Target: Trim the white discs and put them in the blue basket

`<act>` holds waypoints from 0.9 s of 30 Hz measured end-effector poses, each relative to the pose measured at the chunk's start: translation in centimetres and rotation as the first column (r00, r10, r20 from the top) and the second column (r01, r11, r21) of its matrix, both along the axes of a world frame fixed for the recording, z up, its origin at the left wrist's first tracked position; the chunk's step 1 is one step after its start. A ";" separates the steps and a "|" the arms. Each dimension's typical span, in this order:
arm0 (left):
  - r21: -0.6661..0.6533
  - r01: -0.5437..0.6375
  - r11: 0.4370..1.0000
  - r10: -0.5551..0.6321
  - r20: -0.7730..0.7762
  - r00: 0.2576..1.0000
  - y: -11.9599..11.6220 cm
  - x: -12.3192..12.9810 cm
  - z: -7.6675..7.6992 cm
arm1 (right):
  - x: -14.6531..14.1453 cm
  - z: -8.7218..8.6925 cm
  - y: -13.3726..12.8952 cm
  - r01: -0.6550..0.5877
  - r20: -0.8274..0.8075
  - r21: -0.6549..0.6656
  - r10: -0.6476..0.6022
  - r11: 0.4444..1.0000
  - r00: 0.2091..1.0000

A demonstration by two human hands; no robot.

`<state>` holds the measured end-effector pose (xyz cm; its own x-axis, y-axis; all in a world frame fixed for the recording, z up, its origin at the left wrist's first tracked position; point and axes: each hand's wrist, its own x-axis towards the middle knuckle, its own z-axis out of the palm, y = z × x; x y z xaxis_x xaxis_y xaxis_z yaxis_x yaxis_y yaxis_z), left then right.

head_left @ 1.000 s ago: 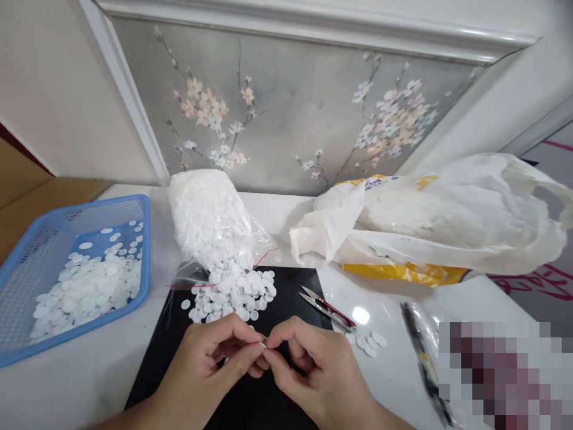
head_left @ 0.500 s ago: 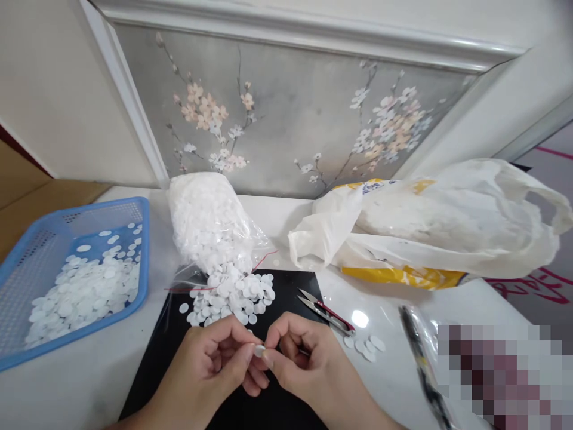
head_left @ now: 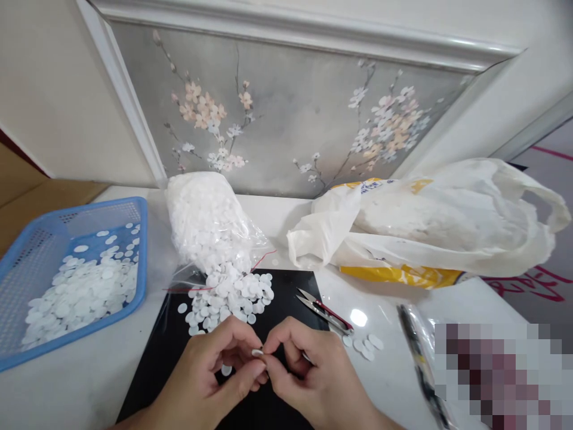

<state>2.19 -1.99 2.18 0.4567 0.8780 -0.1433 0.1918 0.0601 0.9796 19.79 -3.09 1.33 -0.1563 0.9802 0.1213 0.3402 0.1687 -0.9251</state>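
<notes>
Over a black mat [head_left: 268, 412], my left hand [head_left: 224, 364] and my right hand [head_left: 308, 364] meet with fingertips pinched around one small white disc [head_left: 257, 353]. The disc is seen nearly edge-on between the thumbs and index fingers. Another white disc [head_left: 227, 370] shows by the curled fingers of my left hand; whether it lies in the palm or on the mat, I cannot tell. Just beyond the hands, a pile of white discs [head_left: 228, 292] spills from a clear plastic bag [head_left: 206, 221]. Red-handled thread snips [head_left: 326, 310] lie open-bladed at the mat's right edge.
On the left stands a blue plastic basket [head_left: 142, 263] holding many white discs. A white and yellow carrier bag [head_left: 416, 227] lies at the back right. Several loose discs [head_left: 364, 345] rest right of the mat, near a plastic-wrapped dark item [head_left: 418, 358]. Behind is a flowered panel [head_left: 286, 119].
My left thumb and fingers have shifted slightly around the disc, which now appears more edge-on. A second disc has come into sight by my left hand. The view has moved very slightly.
</notes>
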 end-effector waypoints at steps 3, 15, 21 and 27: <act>0.000 0.018 1.000 -0.018 -0.013 1.000 -0.1 -0.1 0.1 | 0.0 -0.3 -0.2 0.001 0.017 0.074 -0.002 0.997 1.000; 0.073 -0.043 0.996 0.050 -0.103 0.993 0.5 -0.5 0.0 | 0.6 0.7 1.2 -0.250 -0.619 -0.417 -0.072 0.874 0.782; 0.349 -0.149 0.925 0.259 -0.294 0.920 3.4 -1.6 2.1 | 2.2 -0.3 2.5 -0.314 -0.765 -0.446 -0.175 0.838 0.620; 0.382 -0.056 0.922 0.240 -0.452 0.859 4.9 -2.4 2.3 | 2.7 -0.2 3.5 -0.255 -0.664 -0.509 -0.187 0.822 0.724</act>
<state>-0.21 2.93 4.46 0.2702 0.9627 0.0135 0.6598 -0.1954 0.7256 22.53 0.37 1.11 -0.2853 0.9003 -0.3288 -0.3896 -0.4223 -0.8185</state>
